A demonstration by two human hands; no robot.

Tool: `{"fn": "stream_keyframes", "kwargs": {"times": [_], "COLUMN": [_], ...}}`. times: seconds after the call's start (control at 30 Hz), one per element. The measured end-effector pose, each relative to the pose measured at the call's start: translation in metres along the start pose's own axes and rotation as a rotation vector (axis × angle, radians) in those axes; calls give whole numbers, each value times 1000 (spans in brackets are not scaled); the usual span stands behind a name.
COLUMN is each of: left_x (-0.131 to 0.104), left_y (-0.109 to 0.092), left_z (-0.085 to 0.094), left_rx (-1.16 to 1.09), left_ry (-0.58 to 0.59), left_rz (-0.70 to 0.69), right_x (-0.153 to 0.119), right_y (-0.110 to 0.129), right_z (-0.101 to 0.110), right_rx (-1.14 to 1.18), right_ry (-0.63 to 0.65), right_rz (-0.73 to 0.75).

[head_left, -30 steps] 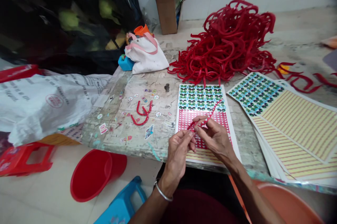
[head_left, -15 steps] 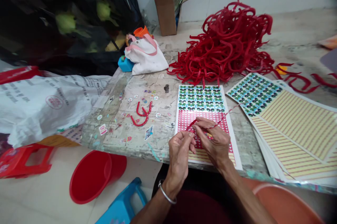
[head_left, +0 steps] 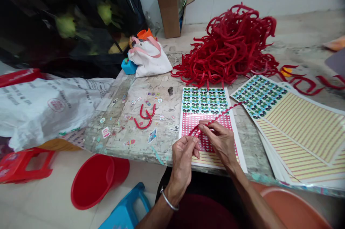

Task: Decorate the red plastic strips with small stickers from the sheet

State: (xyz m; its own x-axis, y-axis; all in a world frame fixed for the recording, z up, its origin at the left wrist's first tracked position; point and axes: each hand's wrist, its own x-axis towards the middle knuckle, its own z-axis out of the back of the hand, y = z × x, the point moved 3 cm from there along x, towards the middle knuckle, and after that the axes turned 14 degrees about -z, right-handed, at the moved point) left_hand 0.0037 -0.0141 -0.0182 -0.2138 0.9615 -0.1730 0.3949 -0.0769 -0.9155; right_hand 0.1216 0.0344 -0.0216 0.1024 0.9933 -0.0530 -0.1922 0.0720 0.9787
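While both hands meet over the near part of a printed sticker sheet [head_left: 204,100], a thin scalloped red strip [head_left: 229,109] slants from the fingers up and rightward, its far tip by the yellow-striped sheets [head_left: 309,125]. Right hand [head_left: 219,139] nearer that free length, thumb and finger pinching; left hand [head_left: 183,150] pinches lower, at the near end of a smooth red band [head_left: 193,129] held between the two. Exact fingertip contact too small to tell.

Surface: worn, paint-stained table [head_left: 167,150], stray stickers stuck on. Tangled red heap [head_left: 234,49] just beyond the sheet; two curved red pieces [head_left: 143,125] left of it.

Room: carton [head_left: 169,15] near a pale wall; red bucket [head_left: 91,182] and blue stool [head_left: 128,209] on the floor, left.
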Motion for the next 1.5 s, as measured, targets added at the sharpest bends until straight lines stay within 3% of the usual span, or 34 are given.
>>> {"fn": "stream_keyframes", "kwargs": {"times": [0.27,0.53,0.9,1.03,1.27,1.5], "left_x": [-3,-3,10,10,2,-3], "left_y": [1,1,-10,-9,-6,-7], "left_z": [3,7,-4,-5,-6,-3], "left_rx": [15,44,107,81,14,45], "left_ry": [32,166,377,414,414,438], "left_rz": [10,42,-26,16,88,58], "right_x": [5,2,-15,-14,-8,-7], "right_y": [-8,2,13,7,-6,-7], "right_z": [4,11,6,7,15,15], "right_rx": [45,-26,-85,-112,3,107], "right_ry": [25,14,60,41,-14,31], "right_rz": [-100,51,229,185,-32,-75]}}
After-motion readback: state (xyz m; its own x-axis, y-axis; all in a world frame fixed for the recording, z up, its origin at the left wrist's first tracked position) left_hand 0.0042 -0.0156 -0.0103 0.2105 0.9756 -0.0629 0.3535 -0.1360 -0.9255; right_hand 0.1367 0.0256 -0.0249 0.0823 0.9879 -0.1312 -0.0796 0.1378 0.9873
